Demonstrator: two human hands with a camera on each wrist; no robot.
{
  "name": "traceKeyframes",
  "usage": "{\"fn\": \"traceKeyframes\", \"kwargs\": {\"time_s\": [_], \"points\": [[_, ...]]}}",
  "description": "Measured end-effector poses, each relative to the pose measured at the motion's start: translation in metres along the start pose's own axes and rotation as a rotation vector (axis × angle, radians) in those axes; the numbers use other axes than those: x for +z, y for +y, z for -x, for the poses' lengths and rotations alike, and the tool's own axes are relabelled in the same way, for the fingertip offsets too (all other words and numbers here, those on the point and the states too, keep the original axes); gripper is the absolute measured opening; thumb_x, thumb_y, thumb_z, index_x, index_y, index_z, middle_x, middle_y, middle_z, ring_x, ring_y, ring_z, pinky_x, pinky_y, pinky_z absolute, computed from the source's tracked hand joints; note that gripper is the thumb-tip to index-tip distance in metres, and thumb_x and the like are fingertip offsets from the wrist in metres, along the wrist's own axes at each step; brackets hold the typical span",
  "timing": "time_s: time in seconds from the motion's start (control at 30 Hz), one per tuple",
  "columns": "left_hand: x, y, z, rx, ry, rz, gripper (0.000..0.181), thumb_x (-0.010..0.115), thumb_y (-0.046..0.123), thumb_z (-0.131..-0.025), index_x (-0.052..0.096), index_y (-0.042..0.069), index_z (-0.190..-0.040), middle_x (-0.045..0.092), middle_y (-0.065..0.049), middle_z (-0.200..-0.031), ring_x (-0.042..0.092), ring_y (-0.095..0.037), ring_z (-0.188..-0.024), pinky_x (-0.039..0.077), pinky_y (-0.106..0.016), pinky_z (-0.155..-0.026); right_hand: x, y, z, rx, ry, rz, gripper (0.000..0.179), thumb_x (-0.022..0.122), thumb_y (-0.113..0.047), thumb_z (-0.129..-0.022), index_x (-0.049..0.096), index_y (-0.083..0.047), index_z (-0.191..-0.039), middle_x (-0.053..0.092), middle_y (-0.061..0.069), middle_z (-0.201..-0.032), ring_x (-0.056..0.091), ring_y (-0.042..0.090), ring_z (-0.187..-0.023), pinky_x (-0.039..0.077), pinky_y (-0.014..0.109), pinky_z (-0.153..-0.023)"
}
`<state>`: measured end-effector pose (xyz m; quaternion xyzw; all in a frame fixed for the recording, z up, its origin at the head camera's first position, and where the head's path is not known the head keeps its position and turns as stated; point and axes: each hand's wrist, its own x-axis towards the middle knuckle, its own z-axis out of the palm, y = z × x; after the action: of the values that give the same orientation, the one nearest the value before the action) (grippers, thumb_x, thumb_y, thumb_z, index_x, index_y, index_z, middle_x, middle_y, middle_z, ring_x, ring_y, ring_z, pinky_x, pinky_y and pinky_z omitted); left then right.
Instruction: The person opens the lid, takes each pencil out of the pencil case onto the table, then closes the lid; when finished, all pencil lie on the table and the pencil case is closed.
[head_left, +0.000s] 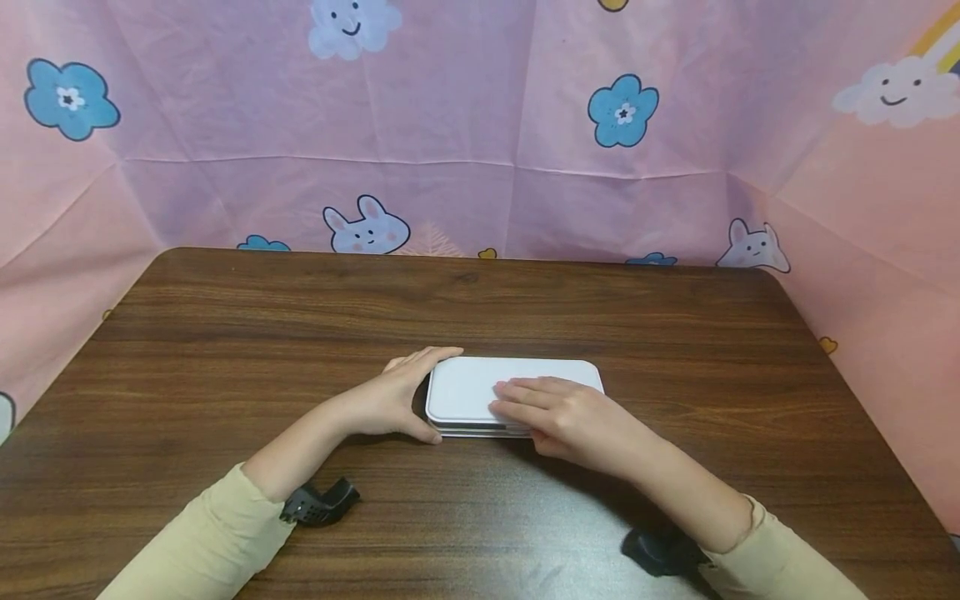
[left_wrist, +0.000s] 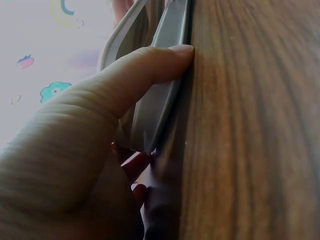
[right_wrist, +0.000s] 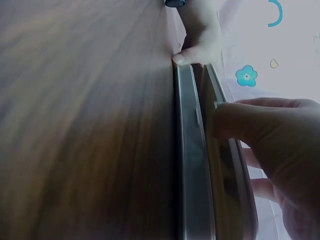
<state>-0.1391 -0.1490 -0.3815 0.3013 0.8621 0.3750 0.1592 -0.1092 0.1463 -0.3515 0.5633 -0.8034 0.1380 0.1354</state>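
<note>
A flat white tin box (head_left: 457, 392) with rounded corners lies on the table before me. In the right wrist view a gap shows between its lid (right_wrist: 243, 192) and its metal base (right_wrist: 192, 145), so the lid stands partly raised along the front. My left hand (head_left: 378, 406) grips the box's left end, thumb on the front side and fingers round the back; the left wrist view has that thumb across the base (left_wrist: 157, 110). My right hand (head_left: 577, 417) pinches the lid near its front right, fingers flat on top and thumb at its front edge. What lies inside is hidden.
The brown wooden table (head_left: 300, 317) extends around the box on all sides. A pink cloth (head_left: 465, 108) printed with flowers, clouds and rabbits hangs behind and beside it. Black wrist devices are on both arms, one at the left cuff (head_left: 321, 502) and one at the right (head_left: 660, 552).
</note>
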Motion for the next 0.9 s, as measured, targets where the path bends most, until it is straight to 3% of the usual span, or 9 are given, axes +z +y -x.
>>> {"fn": "traceKeyframes", "kwargs": {"time_s": [0.43, 0.63, 0.9], "points": [[0.0, 0.004, 0.004, -0.043, -0.003, 0.006, 0.114, 0.09, 0.025, -0.063, 0.021, 0.022, -0.153, 0.028, -0.003, -0.151, 0.021, -0.03, -0.136, 0.014, -0.058, -0.104, -0.01, 0.011, 0.028, 0.036, -0.016, -0.031, 0.059, 0.076, -0.008, -0.08, 0.057, -0.015, -0.135, 0.053, 0.004, -0.137, 0.049, 0.021, -0.125, 0.041, 0.041, -0.096], [0.002, 0.002, 0.006, -0.063, 0.007, 0.005, 0.114, 0.089, 0.034, -0.065, 0.018, 0.023, -0.154, 0.024, -0.003, -0.154, 0.019, -0.035, -0.137, 0.016, -0.062, -0.102, -0.012, 0.016, 0.04, 0.025, 0.005, -0.041, 0.056, 0.075, -0.008, -0.08, 0.059, -0.015, -0.133, 0.053, 0.006, -0.137, 0.05, 0.024, -0.124, 0.041, 0.045, -0.096], [0.002, 0.002, 0.01, -0.061, 0.031, -0.001, 0.112, 0.087, 0.042, -0.066, 0.02, 0.02, -0.153, 0.026, -0.009, -0.153, 0.021, -0.034, -0.139, 0.015, -0.063, -0.103, -0.017, 0.02, 0.051, 0.027, 0.006, -0.031, 0.036, 0.059, -0.016, -0.096, 0.061, -0.016, -0.132, 0.054, 0.006, -0.136, 0.049, 0.025, -0.124, 0.039, 0.048, -0.098]]}}
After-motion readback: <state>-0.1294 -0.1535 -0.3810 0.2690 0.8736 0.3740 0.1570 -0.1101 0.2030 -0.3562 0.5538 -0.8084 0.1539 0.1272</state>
